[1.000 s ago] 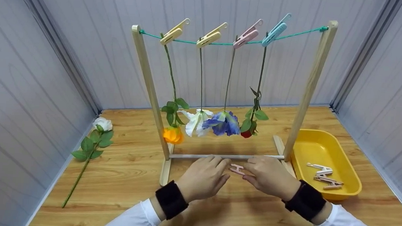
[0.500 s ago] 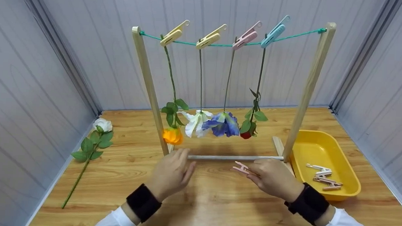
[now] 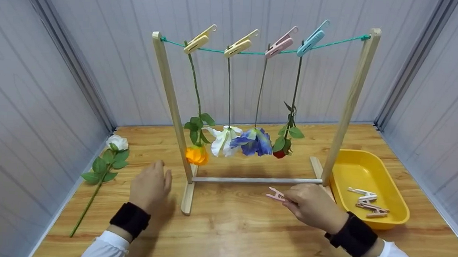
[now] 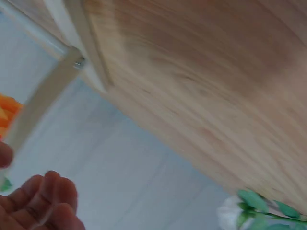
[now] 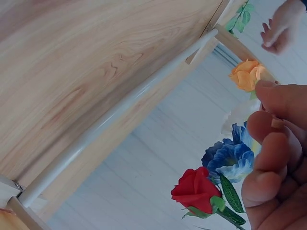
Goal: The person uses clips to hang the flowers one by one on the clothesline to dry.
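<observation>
My right hand (image 3: pixel 314 203) pinches a pink clothespin (image 3: pixel 276 194) in front of the rack's right side; its jaws point left. Just left of the rack is my left hand (image 3: pixel 150 185), holding nothing, its fingers loosely bent in the left wrist view. The nearest thing to it is a white rose (image 3: pixel 117 142) with a leafy stem, lying on the table. From the rack's green cord (image 3: pixel 339 40), clothespins hold an orange flower (image 3: pixel 197 155), a white flower (image 3: pixel 223 140), a blue flower (image 3: pixel 254 141) and a red rose (image 5: pixel 196 190) upside down.
The wooden rack (image 3: pixel 353 104) stands mid-table, with a pale crossbar (image 3: pixel 257 180) low between its posts. A yellow basin (image 3: pixel 360 162) at right holds several clothespins (image 3: pixel 369 202). Ribbed wall panels (image 3: pixel 260 11) enclose the back and sides.
My left hand has moved left, away from the right hand and past the rack's left post, toward the white rose. My right hand keeps the pink clothespin in nearly the same place.
</observation>
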The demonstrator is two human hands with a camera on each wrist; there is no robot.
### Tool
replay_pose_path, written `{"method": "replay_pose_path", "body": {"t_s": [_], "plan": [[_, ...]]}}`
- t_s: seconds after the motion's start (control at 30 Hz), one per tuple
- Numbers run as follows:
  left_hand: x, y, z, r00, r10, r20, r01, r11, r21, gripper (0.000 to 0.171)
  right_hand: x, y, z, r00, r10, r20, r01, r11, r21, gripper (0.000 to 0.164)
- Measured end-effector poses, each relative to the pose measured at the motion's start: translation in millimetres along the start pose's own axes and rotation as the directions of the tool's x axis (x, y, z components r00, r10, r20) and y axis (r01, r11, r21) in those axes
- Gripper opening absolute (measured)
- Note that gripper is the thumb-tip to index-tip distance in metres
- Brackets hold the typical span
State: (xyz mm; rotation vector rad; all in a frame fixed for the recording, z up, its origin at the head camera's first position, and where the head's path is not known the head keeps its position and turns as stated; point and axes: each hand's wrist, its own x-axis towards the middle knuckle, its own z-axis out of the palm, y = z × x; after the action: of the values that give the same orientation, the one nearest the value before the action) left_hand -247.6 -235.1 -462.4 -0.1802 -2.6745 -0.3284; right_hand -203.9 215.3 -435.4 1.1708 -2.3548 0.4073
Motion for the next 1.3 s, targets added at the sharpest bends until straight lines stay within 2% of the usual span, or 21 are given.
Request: {"method": "replay_pose_path", "body": {"t_s": [0.1,0.2,0.33,0.47,0.57,0.73,0.8,0.97,1.03,1.1,1.17,1.23,1.3], "plan": [[0.9,-20.5,0.4,0.996,-0.076,0.035,0.074,0.995,0.067,0.034,-1,0,0,1.000,-0.007,-0.005,0.007,1.000,0.015,0.029],[-0.4,-37.8,-0.2,0.986,-0.150,0.077,0.139,0.981,0.132,0.037,-2,0,0,1.000,-0.020,-0.017,0.020,0.999,0.026,0.034],[-2.7,-55.7,-1.5,0.945,-0.288,0.156,0.258,0.948,0.188,0.046,-3,1,-2,1.000,-0.009,-0.017,0.009,1.000,0.017,0.036],[-2.9,-72.6,-0.4,0.902,-0.397,0.172,0.353,0.905,0.238,0.048,-4,2,-4,1.000,0.020,0.001,-0.020,1.000,0.000,0.028],[-3.6,-84.7,0.8,0.863,-0.466,0.195,0.413,0.873,0.260,0.055,-5,2,-5,1.000,0.024,0.006,-0.024,1.000,-0.006,0.024],[-6.9,-102.4,1.3,0.783,-0.563,0.265,0.507,0.824,0.253,0.066,-8,2,-6,1.000,0.029,0.007,-0.029,0.999,0.014,0.020],[-6.9,-108.1,1.4,0.753,-0.589,0.292,0.535,0.808,0.248,0.070,-9,1,-6,0.999,0.042,0.009,-0.042,0.999,0.027,0.022],[-4.5,-120.2,-1.4,0.668,-0.645,0.371,0.615,0.759,0.214,0.078,-10,-1,-6,0.999,0.041,0.015,-0.042,0.997,0.068,0.026],[-3.1,-123.5,-3.4,0.649,-0.641,0.409,0.624,0.756,0.196,0.078,-10,-2,-6,0.999,0.035,0.017,-0.036,0.996,0.080,0.026],[-2.3,-125.3,-5.7,0.648,-0.618,0.445,0.609,0.772,0.184,0.073,-9,-2,-6,0.999,0.030,0.015,-0.031,0.996,0.083,0.026],[-2.3,-126.0,-7.8,0.660,-0.579,0.477,0.572,0.800,0.181,0.065,-9,-2,-5,1.000,0.024,0.011,-0.025,0.997,0.072,0.026],[-1.5,-126.1,-9.2,0.689,-0.527,0.497,0.514,0.839,0.178,0.056,-10,-1,-5,1.000,0.017,0.004,-0.017,0.998,0.060,0.027],[0.1,-128.0,-6.9,0.731,-0.468,0.496,0.447,0.878,0.169,0.045,-10,-1,-4,1.000,0.014,-0.001,-0.014,0.999,0.051,0.027]]}}
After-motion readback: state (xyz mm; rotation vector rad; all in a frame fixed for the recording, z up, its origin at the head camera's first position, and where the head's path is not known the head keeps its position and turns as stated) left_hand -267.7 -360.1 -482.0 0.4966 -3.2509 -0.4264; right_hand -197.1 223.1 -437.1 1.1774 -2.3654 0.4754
